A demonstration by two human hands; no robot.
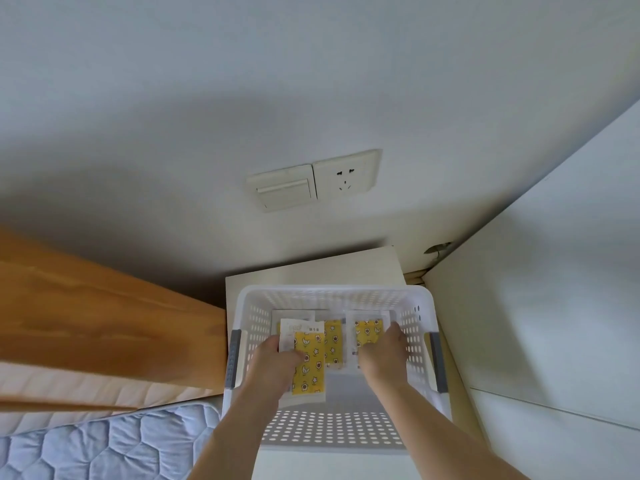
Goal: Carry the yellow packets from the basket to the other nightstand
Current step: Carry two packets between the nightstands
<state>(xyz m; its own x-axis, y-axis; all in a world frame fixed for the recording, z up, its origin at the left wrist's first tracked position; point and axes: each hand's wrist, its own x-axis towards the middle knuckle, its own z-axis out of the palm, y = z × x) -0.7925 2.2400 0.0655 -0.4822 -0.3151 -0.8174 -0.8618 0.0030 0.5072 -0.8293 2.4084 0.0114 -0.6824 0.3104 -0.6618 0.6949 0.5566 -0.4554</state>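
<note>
**A:** Two hands are down inside the white basket [332, 296] in the lower middle of the frame, both forearms coming up from the bottom edge. The left hand [273, 365] has its thumb curled over a yellow packet [310, 370] and grips it, tilted and raised a bit toward the near side.

**B:** And the right hand [382, 353]?

**A:** Knuckles up, fingers bent down onto another yellow packet [367, 332] at the basket's right side. It's touching it, but whether it actually pinches it I can't tell, the fingertips are hidden under the hand.

**B:** Any more in there?

**A:** A third packet [334, 339] lies flat between the two, partly under the left one. The basket sits on a white nightstand [311, 270] against the wall, wooden headboard [104, 323] at left, blue quilt [104, 445] lower left, switch and socket [313, 180] above.
</note>
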